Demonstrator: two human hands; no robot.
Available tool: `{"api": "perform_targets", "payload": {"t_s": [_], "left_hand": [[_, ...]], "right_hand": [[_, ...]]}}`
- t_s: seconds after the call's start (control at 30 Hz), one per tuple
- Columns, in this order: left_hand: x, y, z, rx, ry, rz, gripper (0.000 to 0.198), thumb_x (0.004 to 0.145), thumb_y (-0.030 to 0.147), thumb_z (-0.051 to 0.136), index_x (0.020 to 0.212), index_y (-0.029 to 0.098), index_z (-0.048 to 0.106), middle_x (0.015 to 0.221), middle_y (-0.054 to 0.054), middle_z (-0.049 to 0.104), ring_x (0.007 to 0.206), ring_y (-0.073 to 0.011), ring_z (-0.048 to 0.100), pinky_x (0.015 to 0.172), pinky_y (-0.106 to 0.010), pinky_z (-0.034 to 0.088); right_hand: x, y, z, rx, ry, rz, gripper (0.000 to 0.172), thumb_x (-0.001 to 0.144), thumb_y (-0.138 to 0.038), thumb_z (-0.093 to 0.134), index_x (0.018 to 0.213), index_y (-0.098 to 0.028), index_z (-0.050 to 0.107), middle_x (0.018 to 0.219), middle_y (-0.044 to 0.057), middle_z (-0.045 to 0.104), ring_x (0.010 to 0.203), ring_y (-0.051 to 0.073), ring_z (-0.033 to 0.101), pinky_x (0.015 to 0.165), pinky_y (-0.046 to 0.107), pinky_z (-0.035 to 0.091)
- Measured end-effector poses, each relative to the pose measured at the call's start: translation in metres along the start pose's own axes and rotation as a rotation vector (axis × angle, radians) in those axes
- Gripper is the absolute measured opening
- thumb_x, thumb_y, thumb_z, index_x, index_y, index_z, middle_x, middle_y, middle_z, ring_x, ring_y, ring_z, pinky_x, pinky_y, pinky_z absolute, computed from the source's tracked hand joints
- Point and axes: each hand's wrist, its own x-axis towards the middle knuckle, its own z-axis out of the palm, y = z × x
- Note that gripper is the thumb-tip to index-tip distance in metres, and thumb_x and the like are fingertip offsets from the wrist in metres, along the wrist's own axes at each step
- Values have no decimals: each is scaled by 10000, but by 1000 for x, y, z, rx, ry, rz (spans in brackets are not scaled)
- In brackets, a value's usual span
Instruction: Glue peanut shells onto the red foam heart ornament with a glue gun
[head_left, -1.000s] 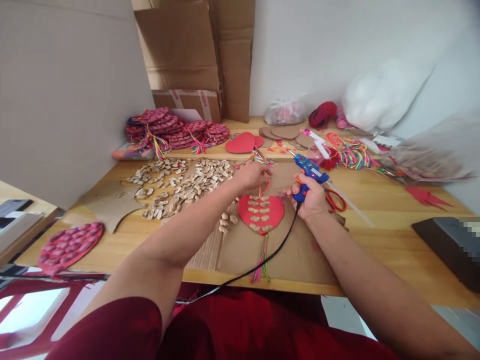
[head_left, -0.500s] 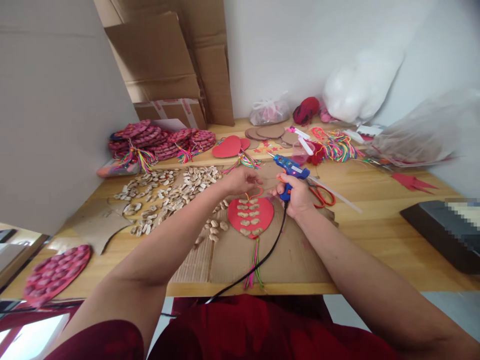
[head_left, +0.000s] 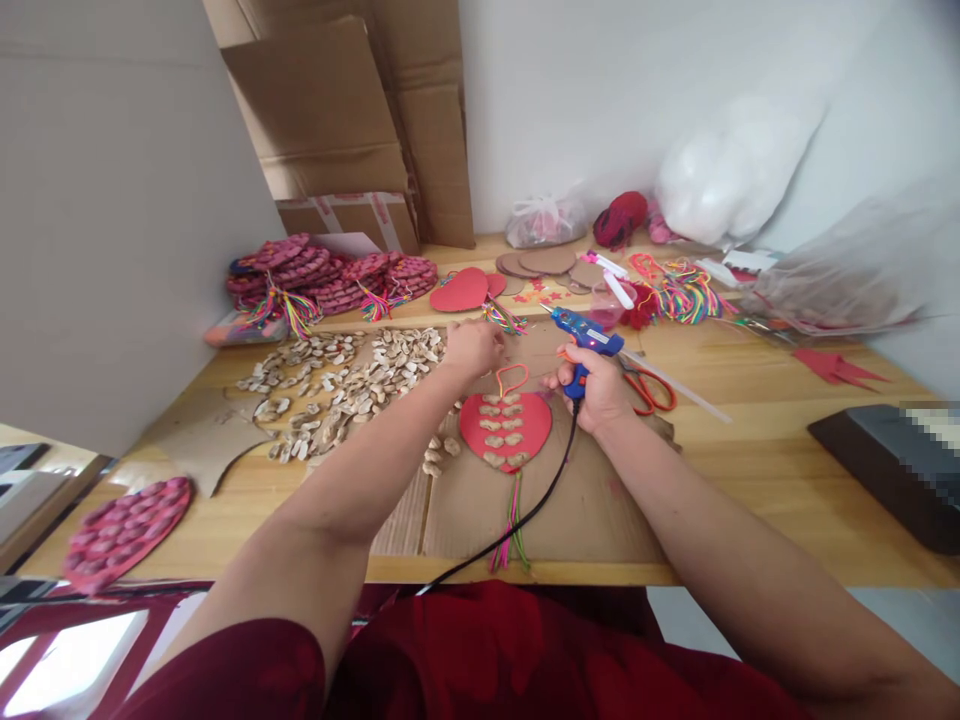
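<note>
A red heart-shaped piece (head_left: 505, 455) lies on brown cardboard (head_left: 465, 520), with two columns of peanut shells on it, an orange loop at its top and pink and green strings below. My right hand (head_left: 596, 388) is wrapped round a blue glue gun (head_left: 587, 330), whose nozzle points up and left and whose black cable runs down to the table edge. Above and left of the heart, my left hand (head_left: 476, 348) hovers by the right side of the shell pile (head_left: 360, 385). Its fingers are bent and partly hidden, so what they hold, if anything, cannot be seen.
Orange-handled scissors (head_left: 651, 390) lie right of the glue gun. Decorated pink discs (head_left: 281, 270) are stacked at the back left, near red hearts (head_left: 461, 290) and cardboard ovals (head_left: 547, 262). Colourful tassels (head_left: 682, 293) lie back right. A black object (head_left: 885, 470) sits at the right.
My left hand has moved up and slightly left, away from the orange loop, which now shows fully. My right hand still holds the glue gun. The view has shifted slightly.
</note>
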Motion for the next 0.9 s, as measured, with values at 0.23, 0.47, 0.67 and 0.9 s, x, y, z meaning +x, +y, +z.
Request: {"api": "perform_targets", "payload": {"t_s": [0.23, 0.47, 0.67, 0.9], "left_hand": [[-17, -13, -21, -86, 58, -14, 252, 930, 222, 614, 1106, 195, 794, 1148, -123, 788, 1165, -303, 683, 1049, -443, 449], [-95, -24, -50, -318, 9, 118, 199, 953, 282, 632, 1019, 228, 812, 1034, -14, 826, 958, -182, 746, 884, -273, 530], [-181, -73, -64, -217, 211, 139, 147, 944, 300, 690, 942, 232, 820, 930, -32, 821, 906, -215, 732, 894, -354, 515], [-249, -107, -74, -179, 301, -26, 208, 995, 226, 611, 1083, 220, 800, 863, -33, 790, 869, -195, 716, 863, -344, 539]], "right_hand": [[1, 1, 0, 2, -4, -9, 198, 682, -346, 762, 773, -209, 650, 425, -58, 510, 437, 139, 530, 576, 317, 585], [1, -1, 0, -39, 12, -7, 149, 735, -314, 745, 764, -197, 658, 429, -37, 513, 436, 150, 539, 562, 320, 587], [-3, -5, 4, -80, 31, 10, 98, 818, -263, 707, 767, -196, 657, 432, -39, 505, 428, 151, 530, 650, 368, 616], [-7, -9, 12, -100, 58, 16, 139, 837, -178, 617, 712, -171, 675, 390, -10, 489, 395, 142, 500, 698, 374, 603]]}}
